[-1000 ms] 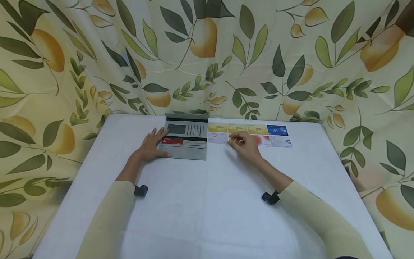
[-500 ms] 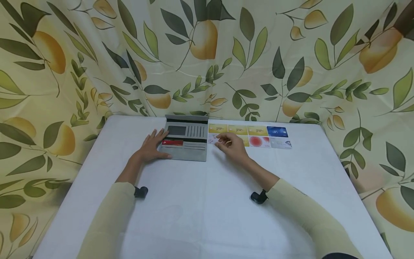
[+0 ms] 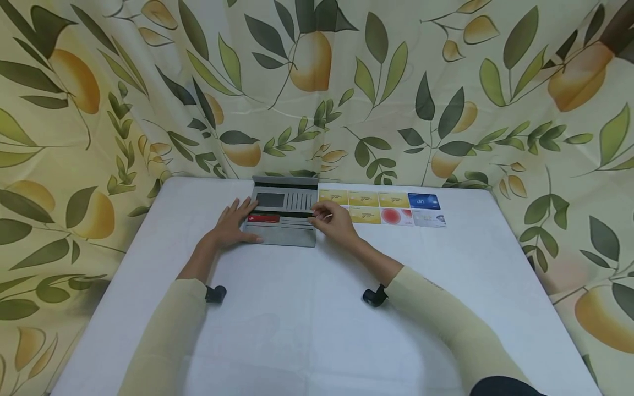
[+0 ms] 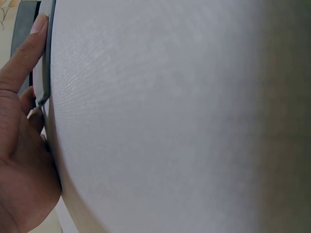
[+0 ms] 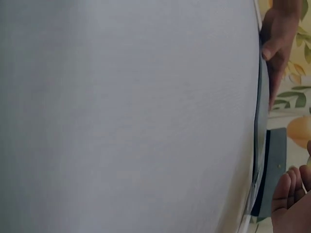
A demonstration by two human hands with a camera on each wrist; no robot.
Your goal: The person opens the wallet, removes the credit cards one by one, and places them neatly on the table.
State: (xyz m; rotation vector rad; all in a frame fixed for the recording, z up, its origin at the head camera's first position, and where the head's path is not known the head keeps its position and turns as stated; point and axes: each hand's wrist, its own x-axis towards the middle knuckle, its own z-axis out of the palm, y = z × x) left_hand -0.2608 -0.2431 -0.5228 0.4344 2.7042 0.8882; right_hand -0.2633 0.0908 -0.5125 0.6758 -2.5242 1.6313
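A grey card wallet (image 3: 289, 236) lies opened out near the table's far edge, with a red card (image 3: 263, 218) in a slot on its left. My left hand (image 3: 230, 223) rests on the wallet's left side, fingers spread and thumb on its lower edge, as the left wrist view also shows at the thumb (image 4: 31, 51). Over the wallet's right edge, my right hand (image 3: 337, 223) has thumb and fingertips pinched together on a card, which the fingers mostly hide. Right beside that hand lies a yellow card (image 3: 364, 215).
Right of the wallet, cards lie in two rows: more yellow ones (image 3: 363, 198), a blue card (image 3: 424, 201), a white card with a red circle (image 3: 393, 216) and a silver card (image 3: 429, 219). A patterned curtain (image 3: 317, 110) hangs behind the white table (image 3: 277, 324).
My right hand has moved left from the lower row of cards to the wallet's right edge. The pale pink card at that row's left end no longer shows. My left hand has stayed put.
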